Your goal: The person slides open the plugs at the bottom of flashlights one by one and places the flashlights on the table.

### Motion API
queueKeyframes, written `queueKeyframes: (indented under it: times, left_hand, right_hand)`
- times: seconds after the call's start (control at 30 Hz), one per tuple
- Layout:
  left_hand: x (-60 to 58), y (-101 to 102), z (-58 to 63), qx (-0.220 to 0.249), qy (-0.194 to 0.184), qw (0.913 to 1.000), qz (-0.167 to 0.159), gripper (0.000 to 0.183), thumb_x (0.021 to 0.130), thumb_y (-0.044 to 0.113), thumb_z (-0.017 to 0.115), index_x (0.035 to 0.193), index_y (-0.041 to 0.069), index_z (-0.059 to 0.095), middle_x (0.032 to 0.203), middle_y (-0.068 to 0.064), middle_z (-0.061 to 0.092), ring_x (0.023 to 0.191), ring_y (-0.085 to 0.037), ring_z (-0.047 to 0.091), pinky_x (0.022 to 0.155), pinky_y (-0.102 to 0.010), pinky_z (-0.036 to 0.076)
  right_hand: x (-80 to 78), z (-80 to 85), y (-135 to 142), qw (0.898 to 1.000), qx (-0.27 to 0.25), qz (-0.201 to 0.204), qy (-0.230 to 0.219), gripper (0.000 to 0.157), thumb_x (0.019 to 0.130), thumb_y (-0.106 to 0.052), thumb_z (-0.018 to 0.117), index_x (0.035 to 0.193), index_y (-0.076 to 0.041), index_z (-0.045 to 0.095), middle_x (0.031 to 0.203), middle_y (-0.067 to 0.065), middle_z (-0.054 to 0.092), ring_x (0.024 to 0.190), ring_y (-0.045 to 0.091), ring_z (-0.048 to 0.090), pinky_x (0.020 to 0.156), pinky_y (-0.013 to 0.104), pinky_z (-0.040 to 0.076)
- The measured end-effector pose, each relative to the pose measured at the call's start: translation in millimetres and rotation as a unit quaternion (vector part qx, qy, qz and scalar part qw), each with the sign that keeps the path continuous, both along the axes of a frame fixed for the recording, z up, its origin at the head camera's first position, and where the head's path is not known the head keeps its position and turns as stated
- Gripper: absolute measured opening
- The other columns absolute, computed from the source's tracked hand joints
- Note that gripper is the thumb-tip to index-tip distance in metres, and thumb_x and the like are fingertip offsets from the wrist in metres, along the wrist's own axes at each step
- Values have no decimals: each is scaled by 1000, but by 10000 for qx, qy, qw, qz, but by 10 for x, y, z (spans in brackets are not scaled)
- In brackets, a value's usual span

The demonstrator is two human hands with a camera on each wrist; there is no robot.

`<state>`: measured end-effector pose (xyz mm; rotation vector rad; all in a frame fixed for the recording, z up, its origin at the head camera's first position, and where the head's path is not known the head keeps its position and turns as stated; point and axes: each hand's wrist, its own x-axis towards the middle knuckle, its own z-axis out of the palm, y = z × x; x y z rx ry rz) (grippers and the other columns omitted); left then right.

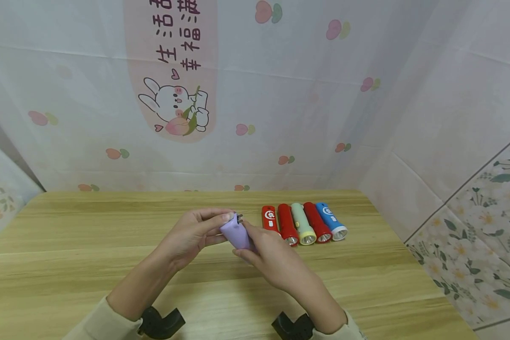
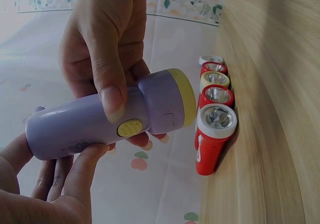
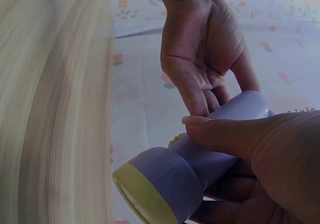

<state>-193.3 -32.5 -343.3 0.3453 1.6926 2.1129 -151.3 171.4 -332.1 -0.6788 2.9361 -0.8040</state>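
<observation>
A purple flashlight (image 1: 234,234) with a yellow rim and a yellow switch (image 2: 130,128) is held in the air above the table by both hands. My left hand (image 1: 191,234) pinches its tail end between thumb and fingers. Around the body near the head, my right hand (image 1: 276,257) curls its fingers, with the thumb beside the switch in the left wrist view. Two small plug prongs (image 1: 240,218) stick out at the tail end in the head view. The lens faces away from the left hand; its front is mostly hidden.
On the wooden table (image 1: 110,226), right of centre, several flashlights lie in a row: red ones (image 1: 287,224), a pale green one (image 1: 302,224) and a blue one (image 1: 331,222). A patterned white curtain (image 1: 280,108) hangs behind, and a flowered panel (image 1: 476,236) stands at right.
</observation>
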Motion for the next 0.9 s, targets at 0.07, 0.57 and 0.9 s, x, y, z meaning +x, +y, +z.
queueKeyframes:
  times: [0.07,0.57,0.9]
  left_hand:
    - [2,0,2,-4,9,10000,-6,46,100,17,64,135,-11,56,118,0,71,105,-12,73,93,-31,60]
    - [13,1,8,54,-18,10000,3,47,99,16,64,135,-12,54,117,0,70,104,-11,73,92,-30,60]
    - [20,-3,11,53,0,10000,-11,47,99,16,64,135,-13,53,114,1,72,103,-10,73,92,-29,60]
  right_hand:
    - [0,-1,-1,10000,10,-6,0,58,97,-27,69,144,1,52,118,11,72,98,18,69,82,33,62]
    - [-8,-9,1,10000,15,-14,-12,57,97,-28,69,144,0,52,118,11,72,97,18,69,83,34,62]
    - [-4,-6,2,10000,-19,25,-5,55,97,-27,69,143,-1,53,117,10,72,96,18,70,82,33,62]
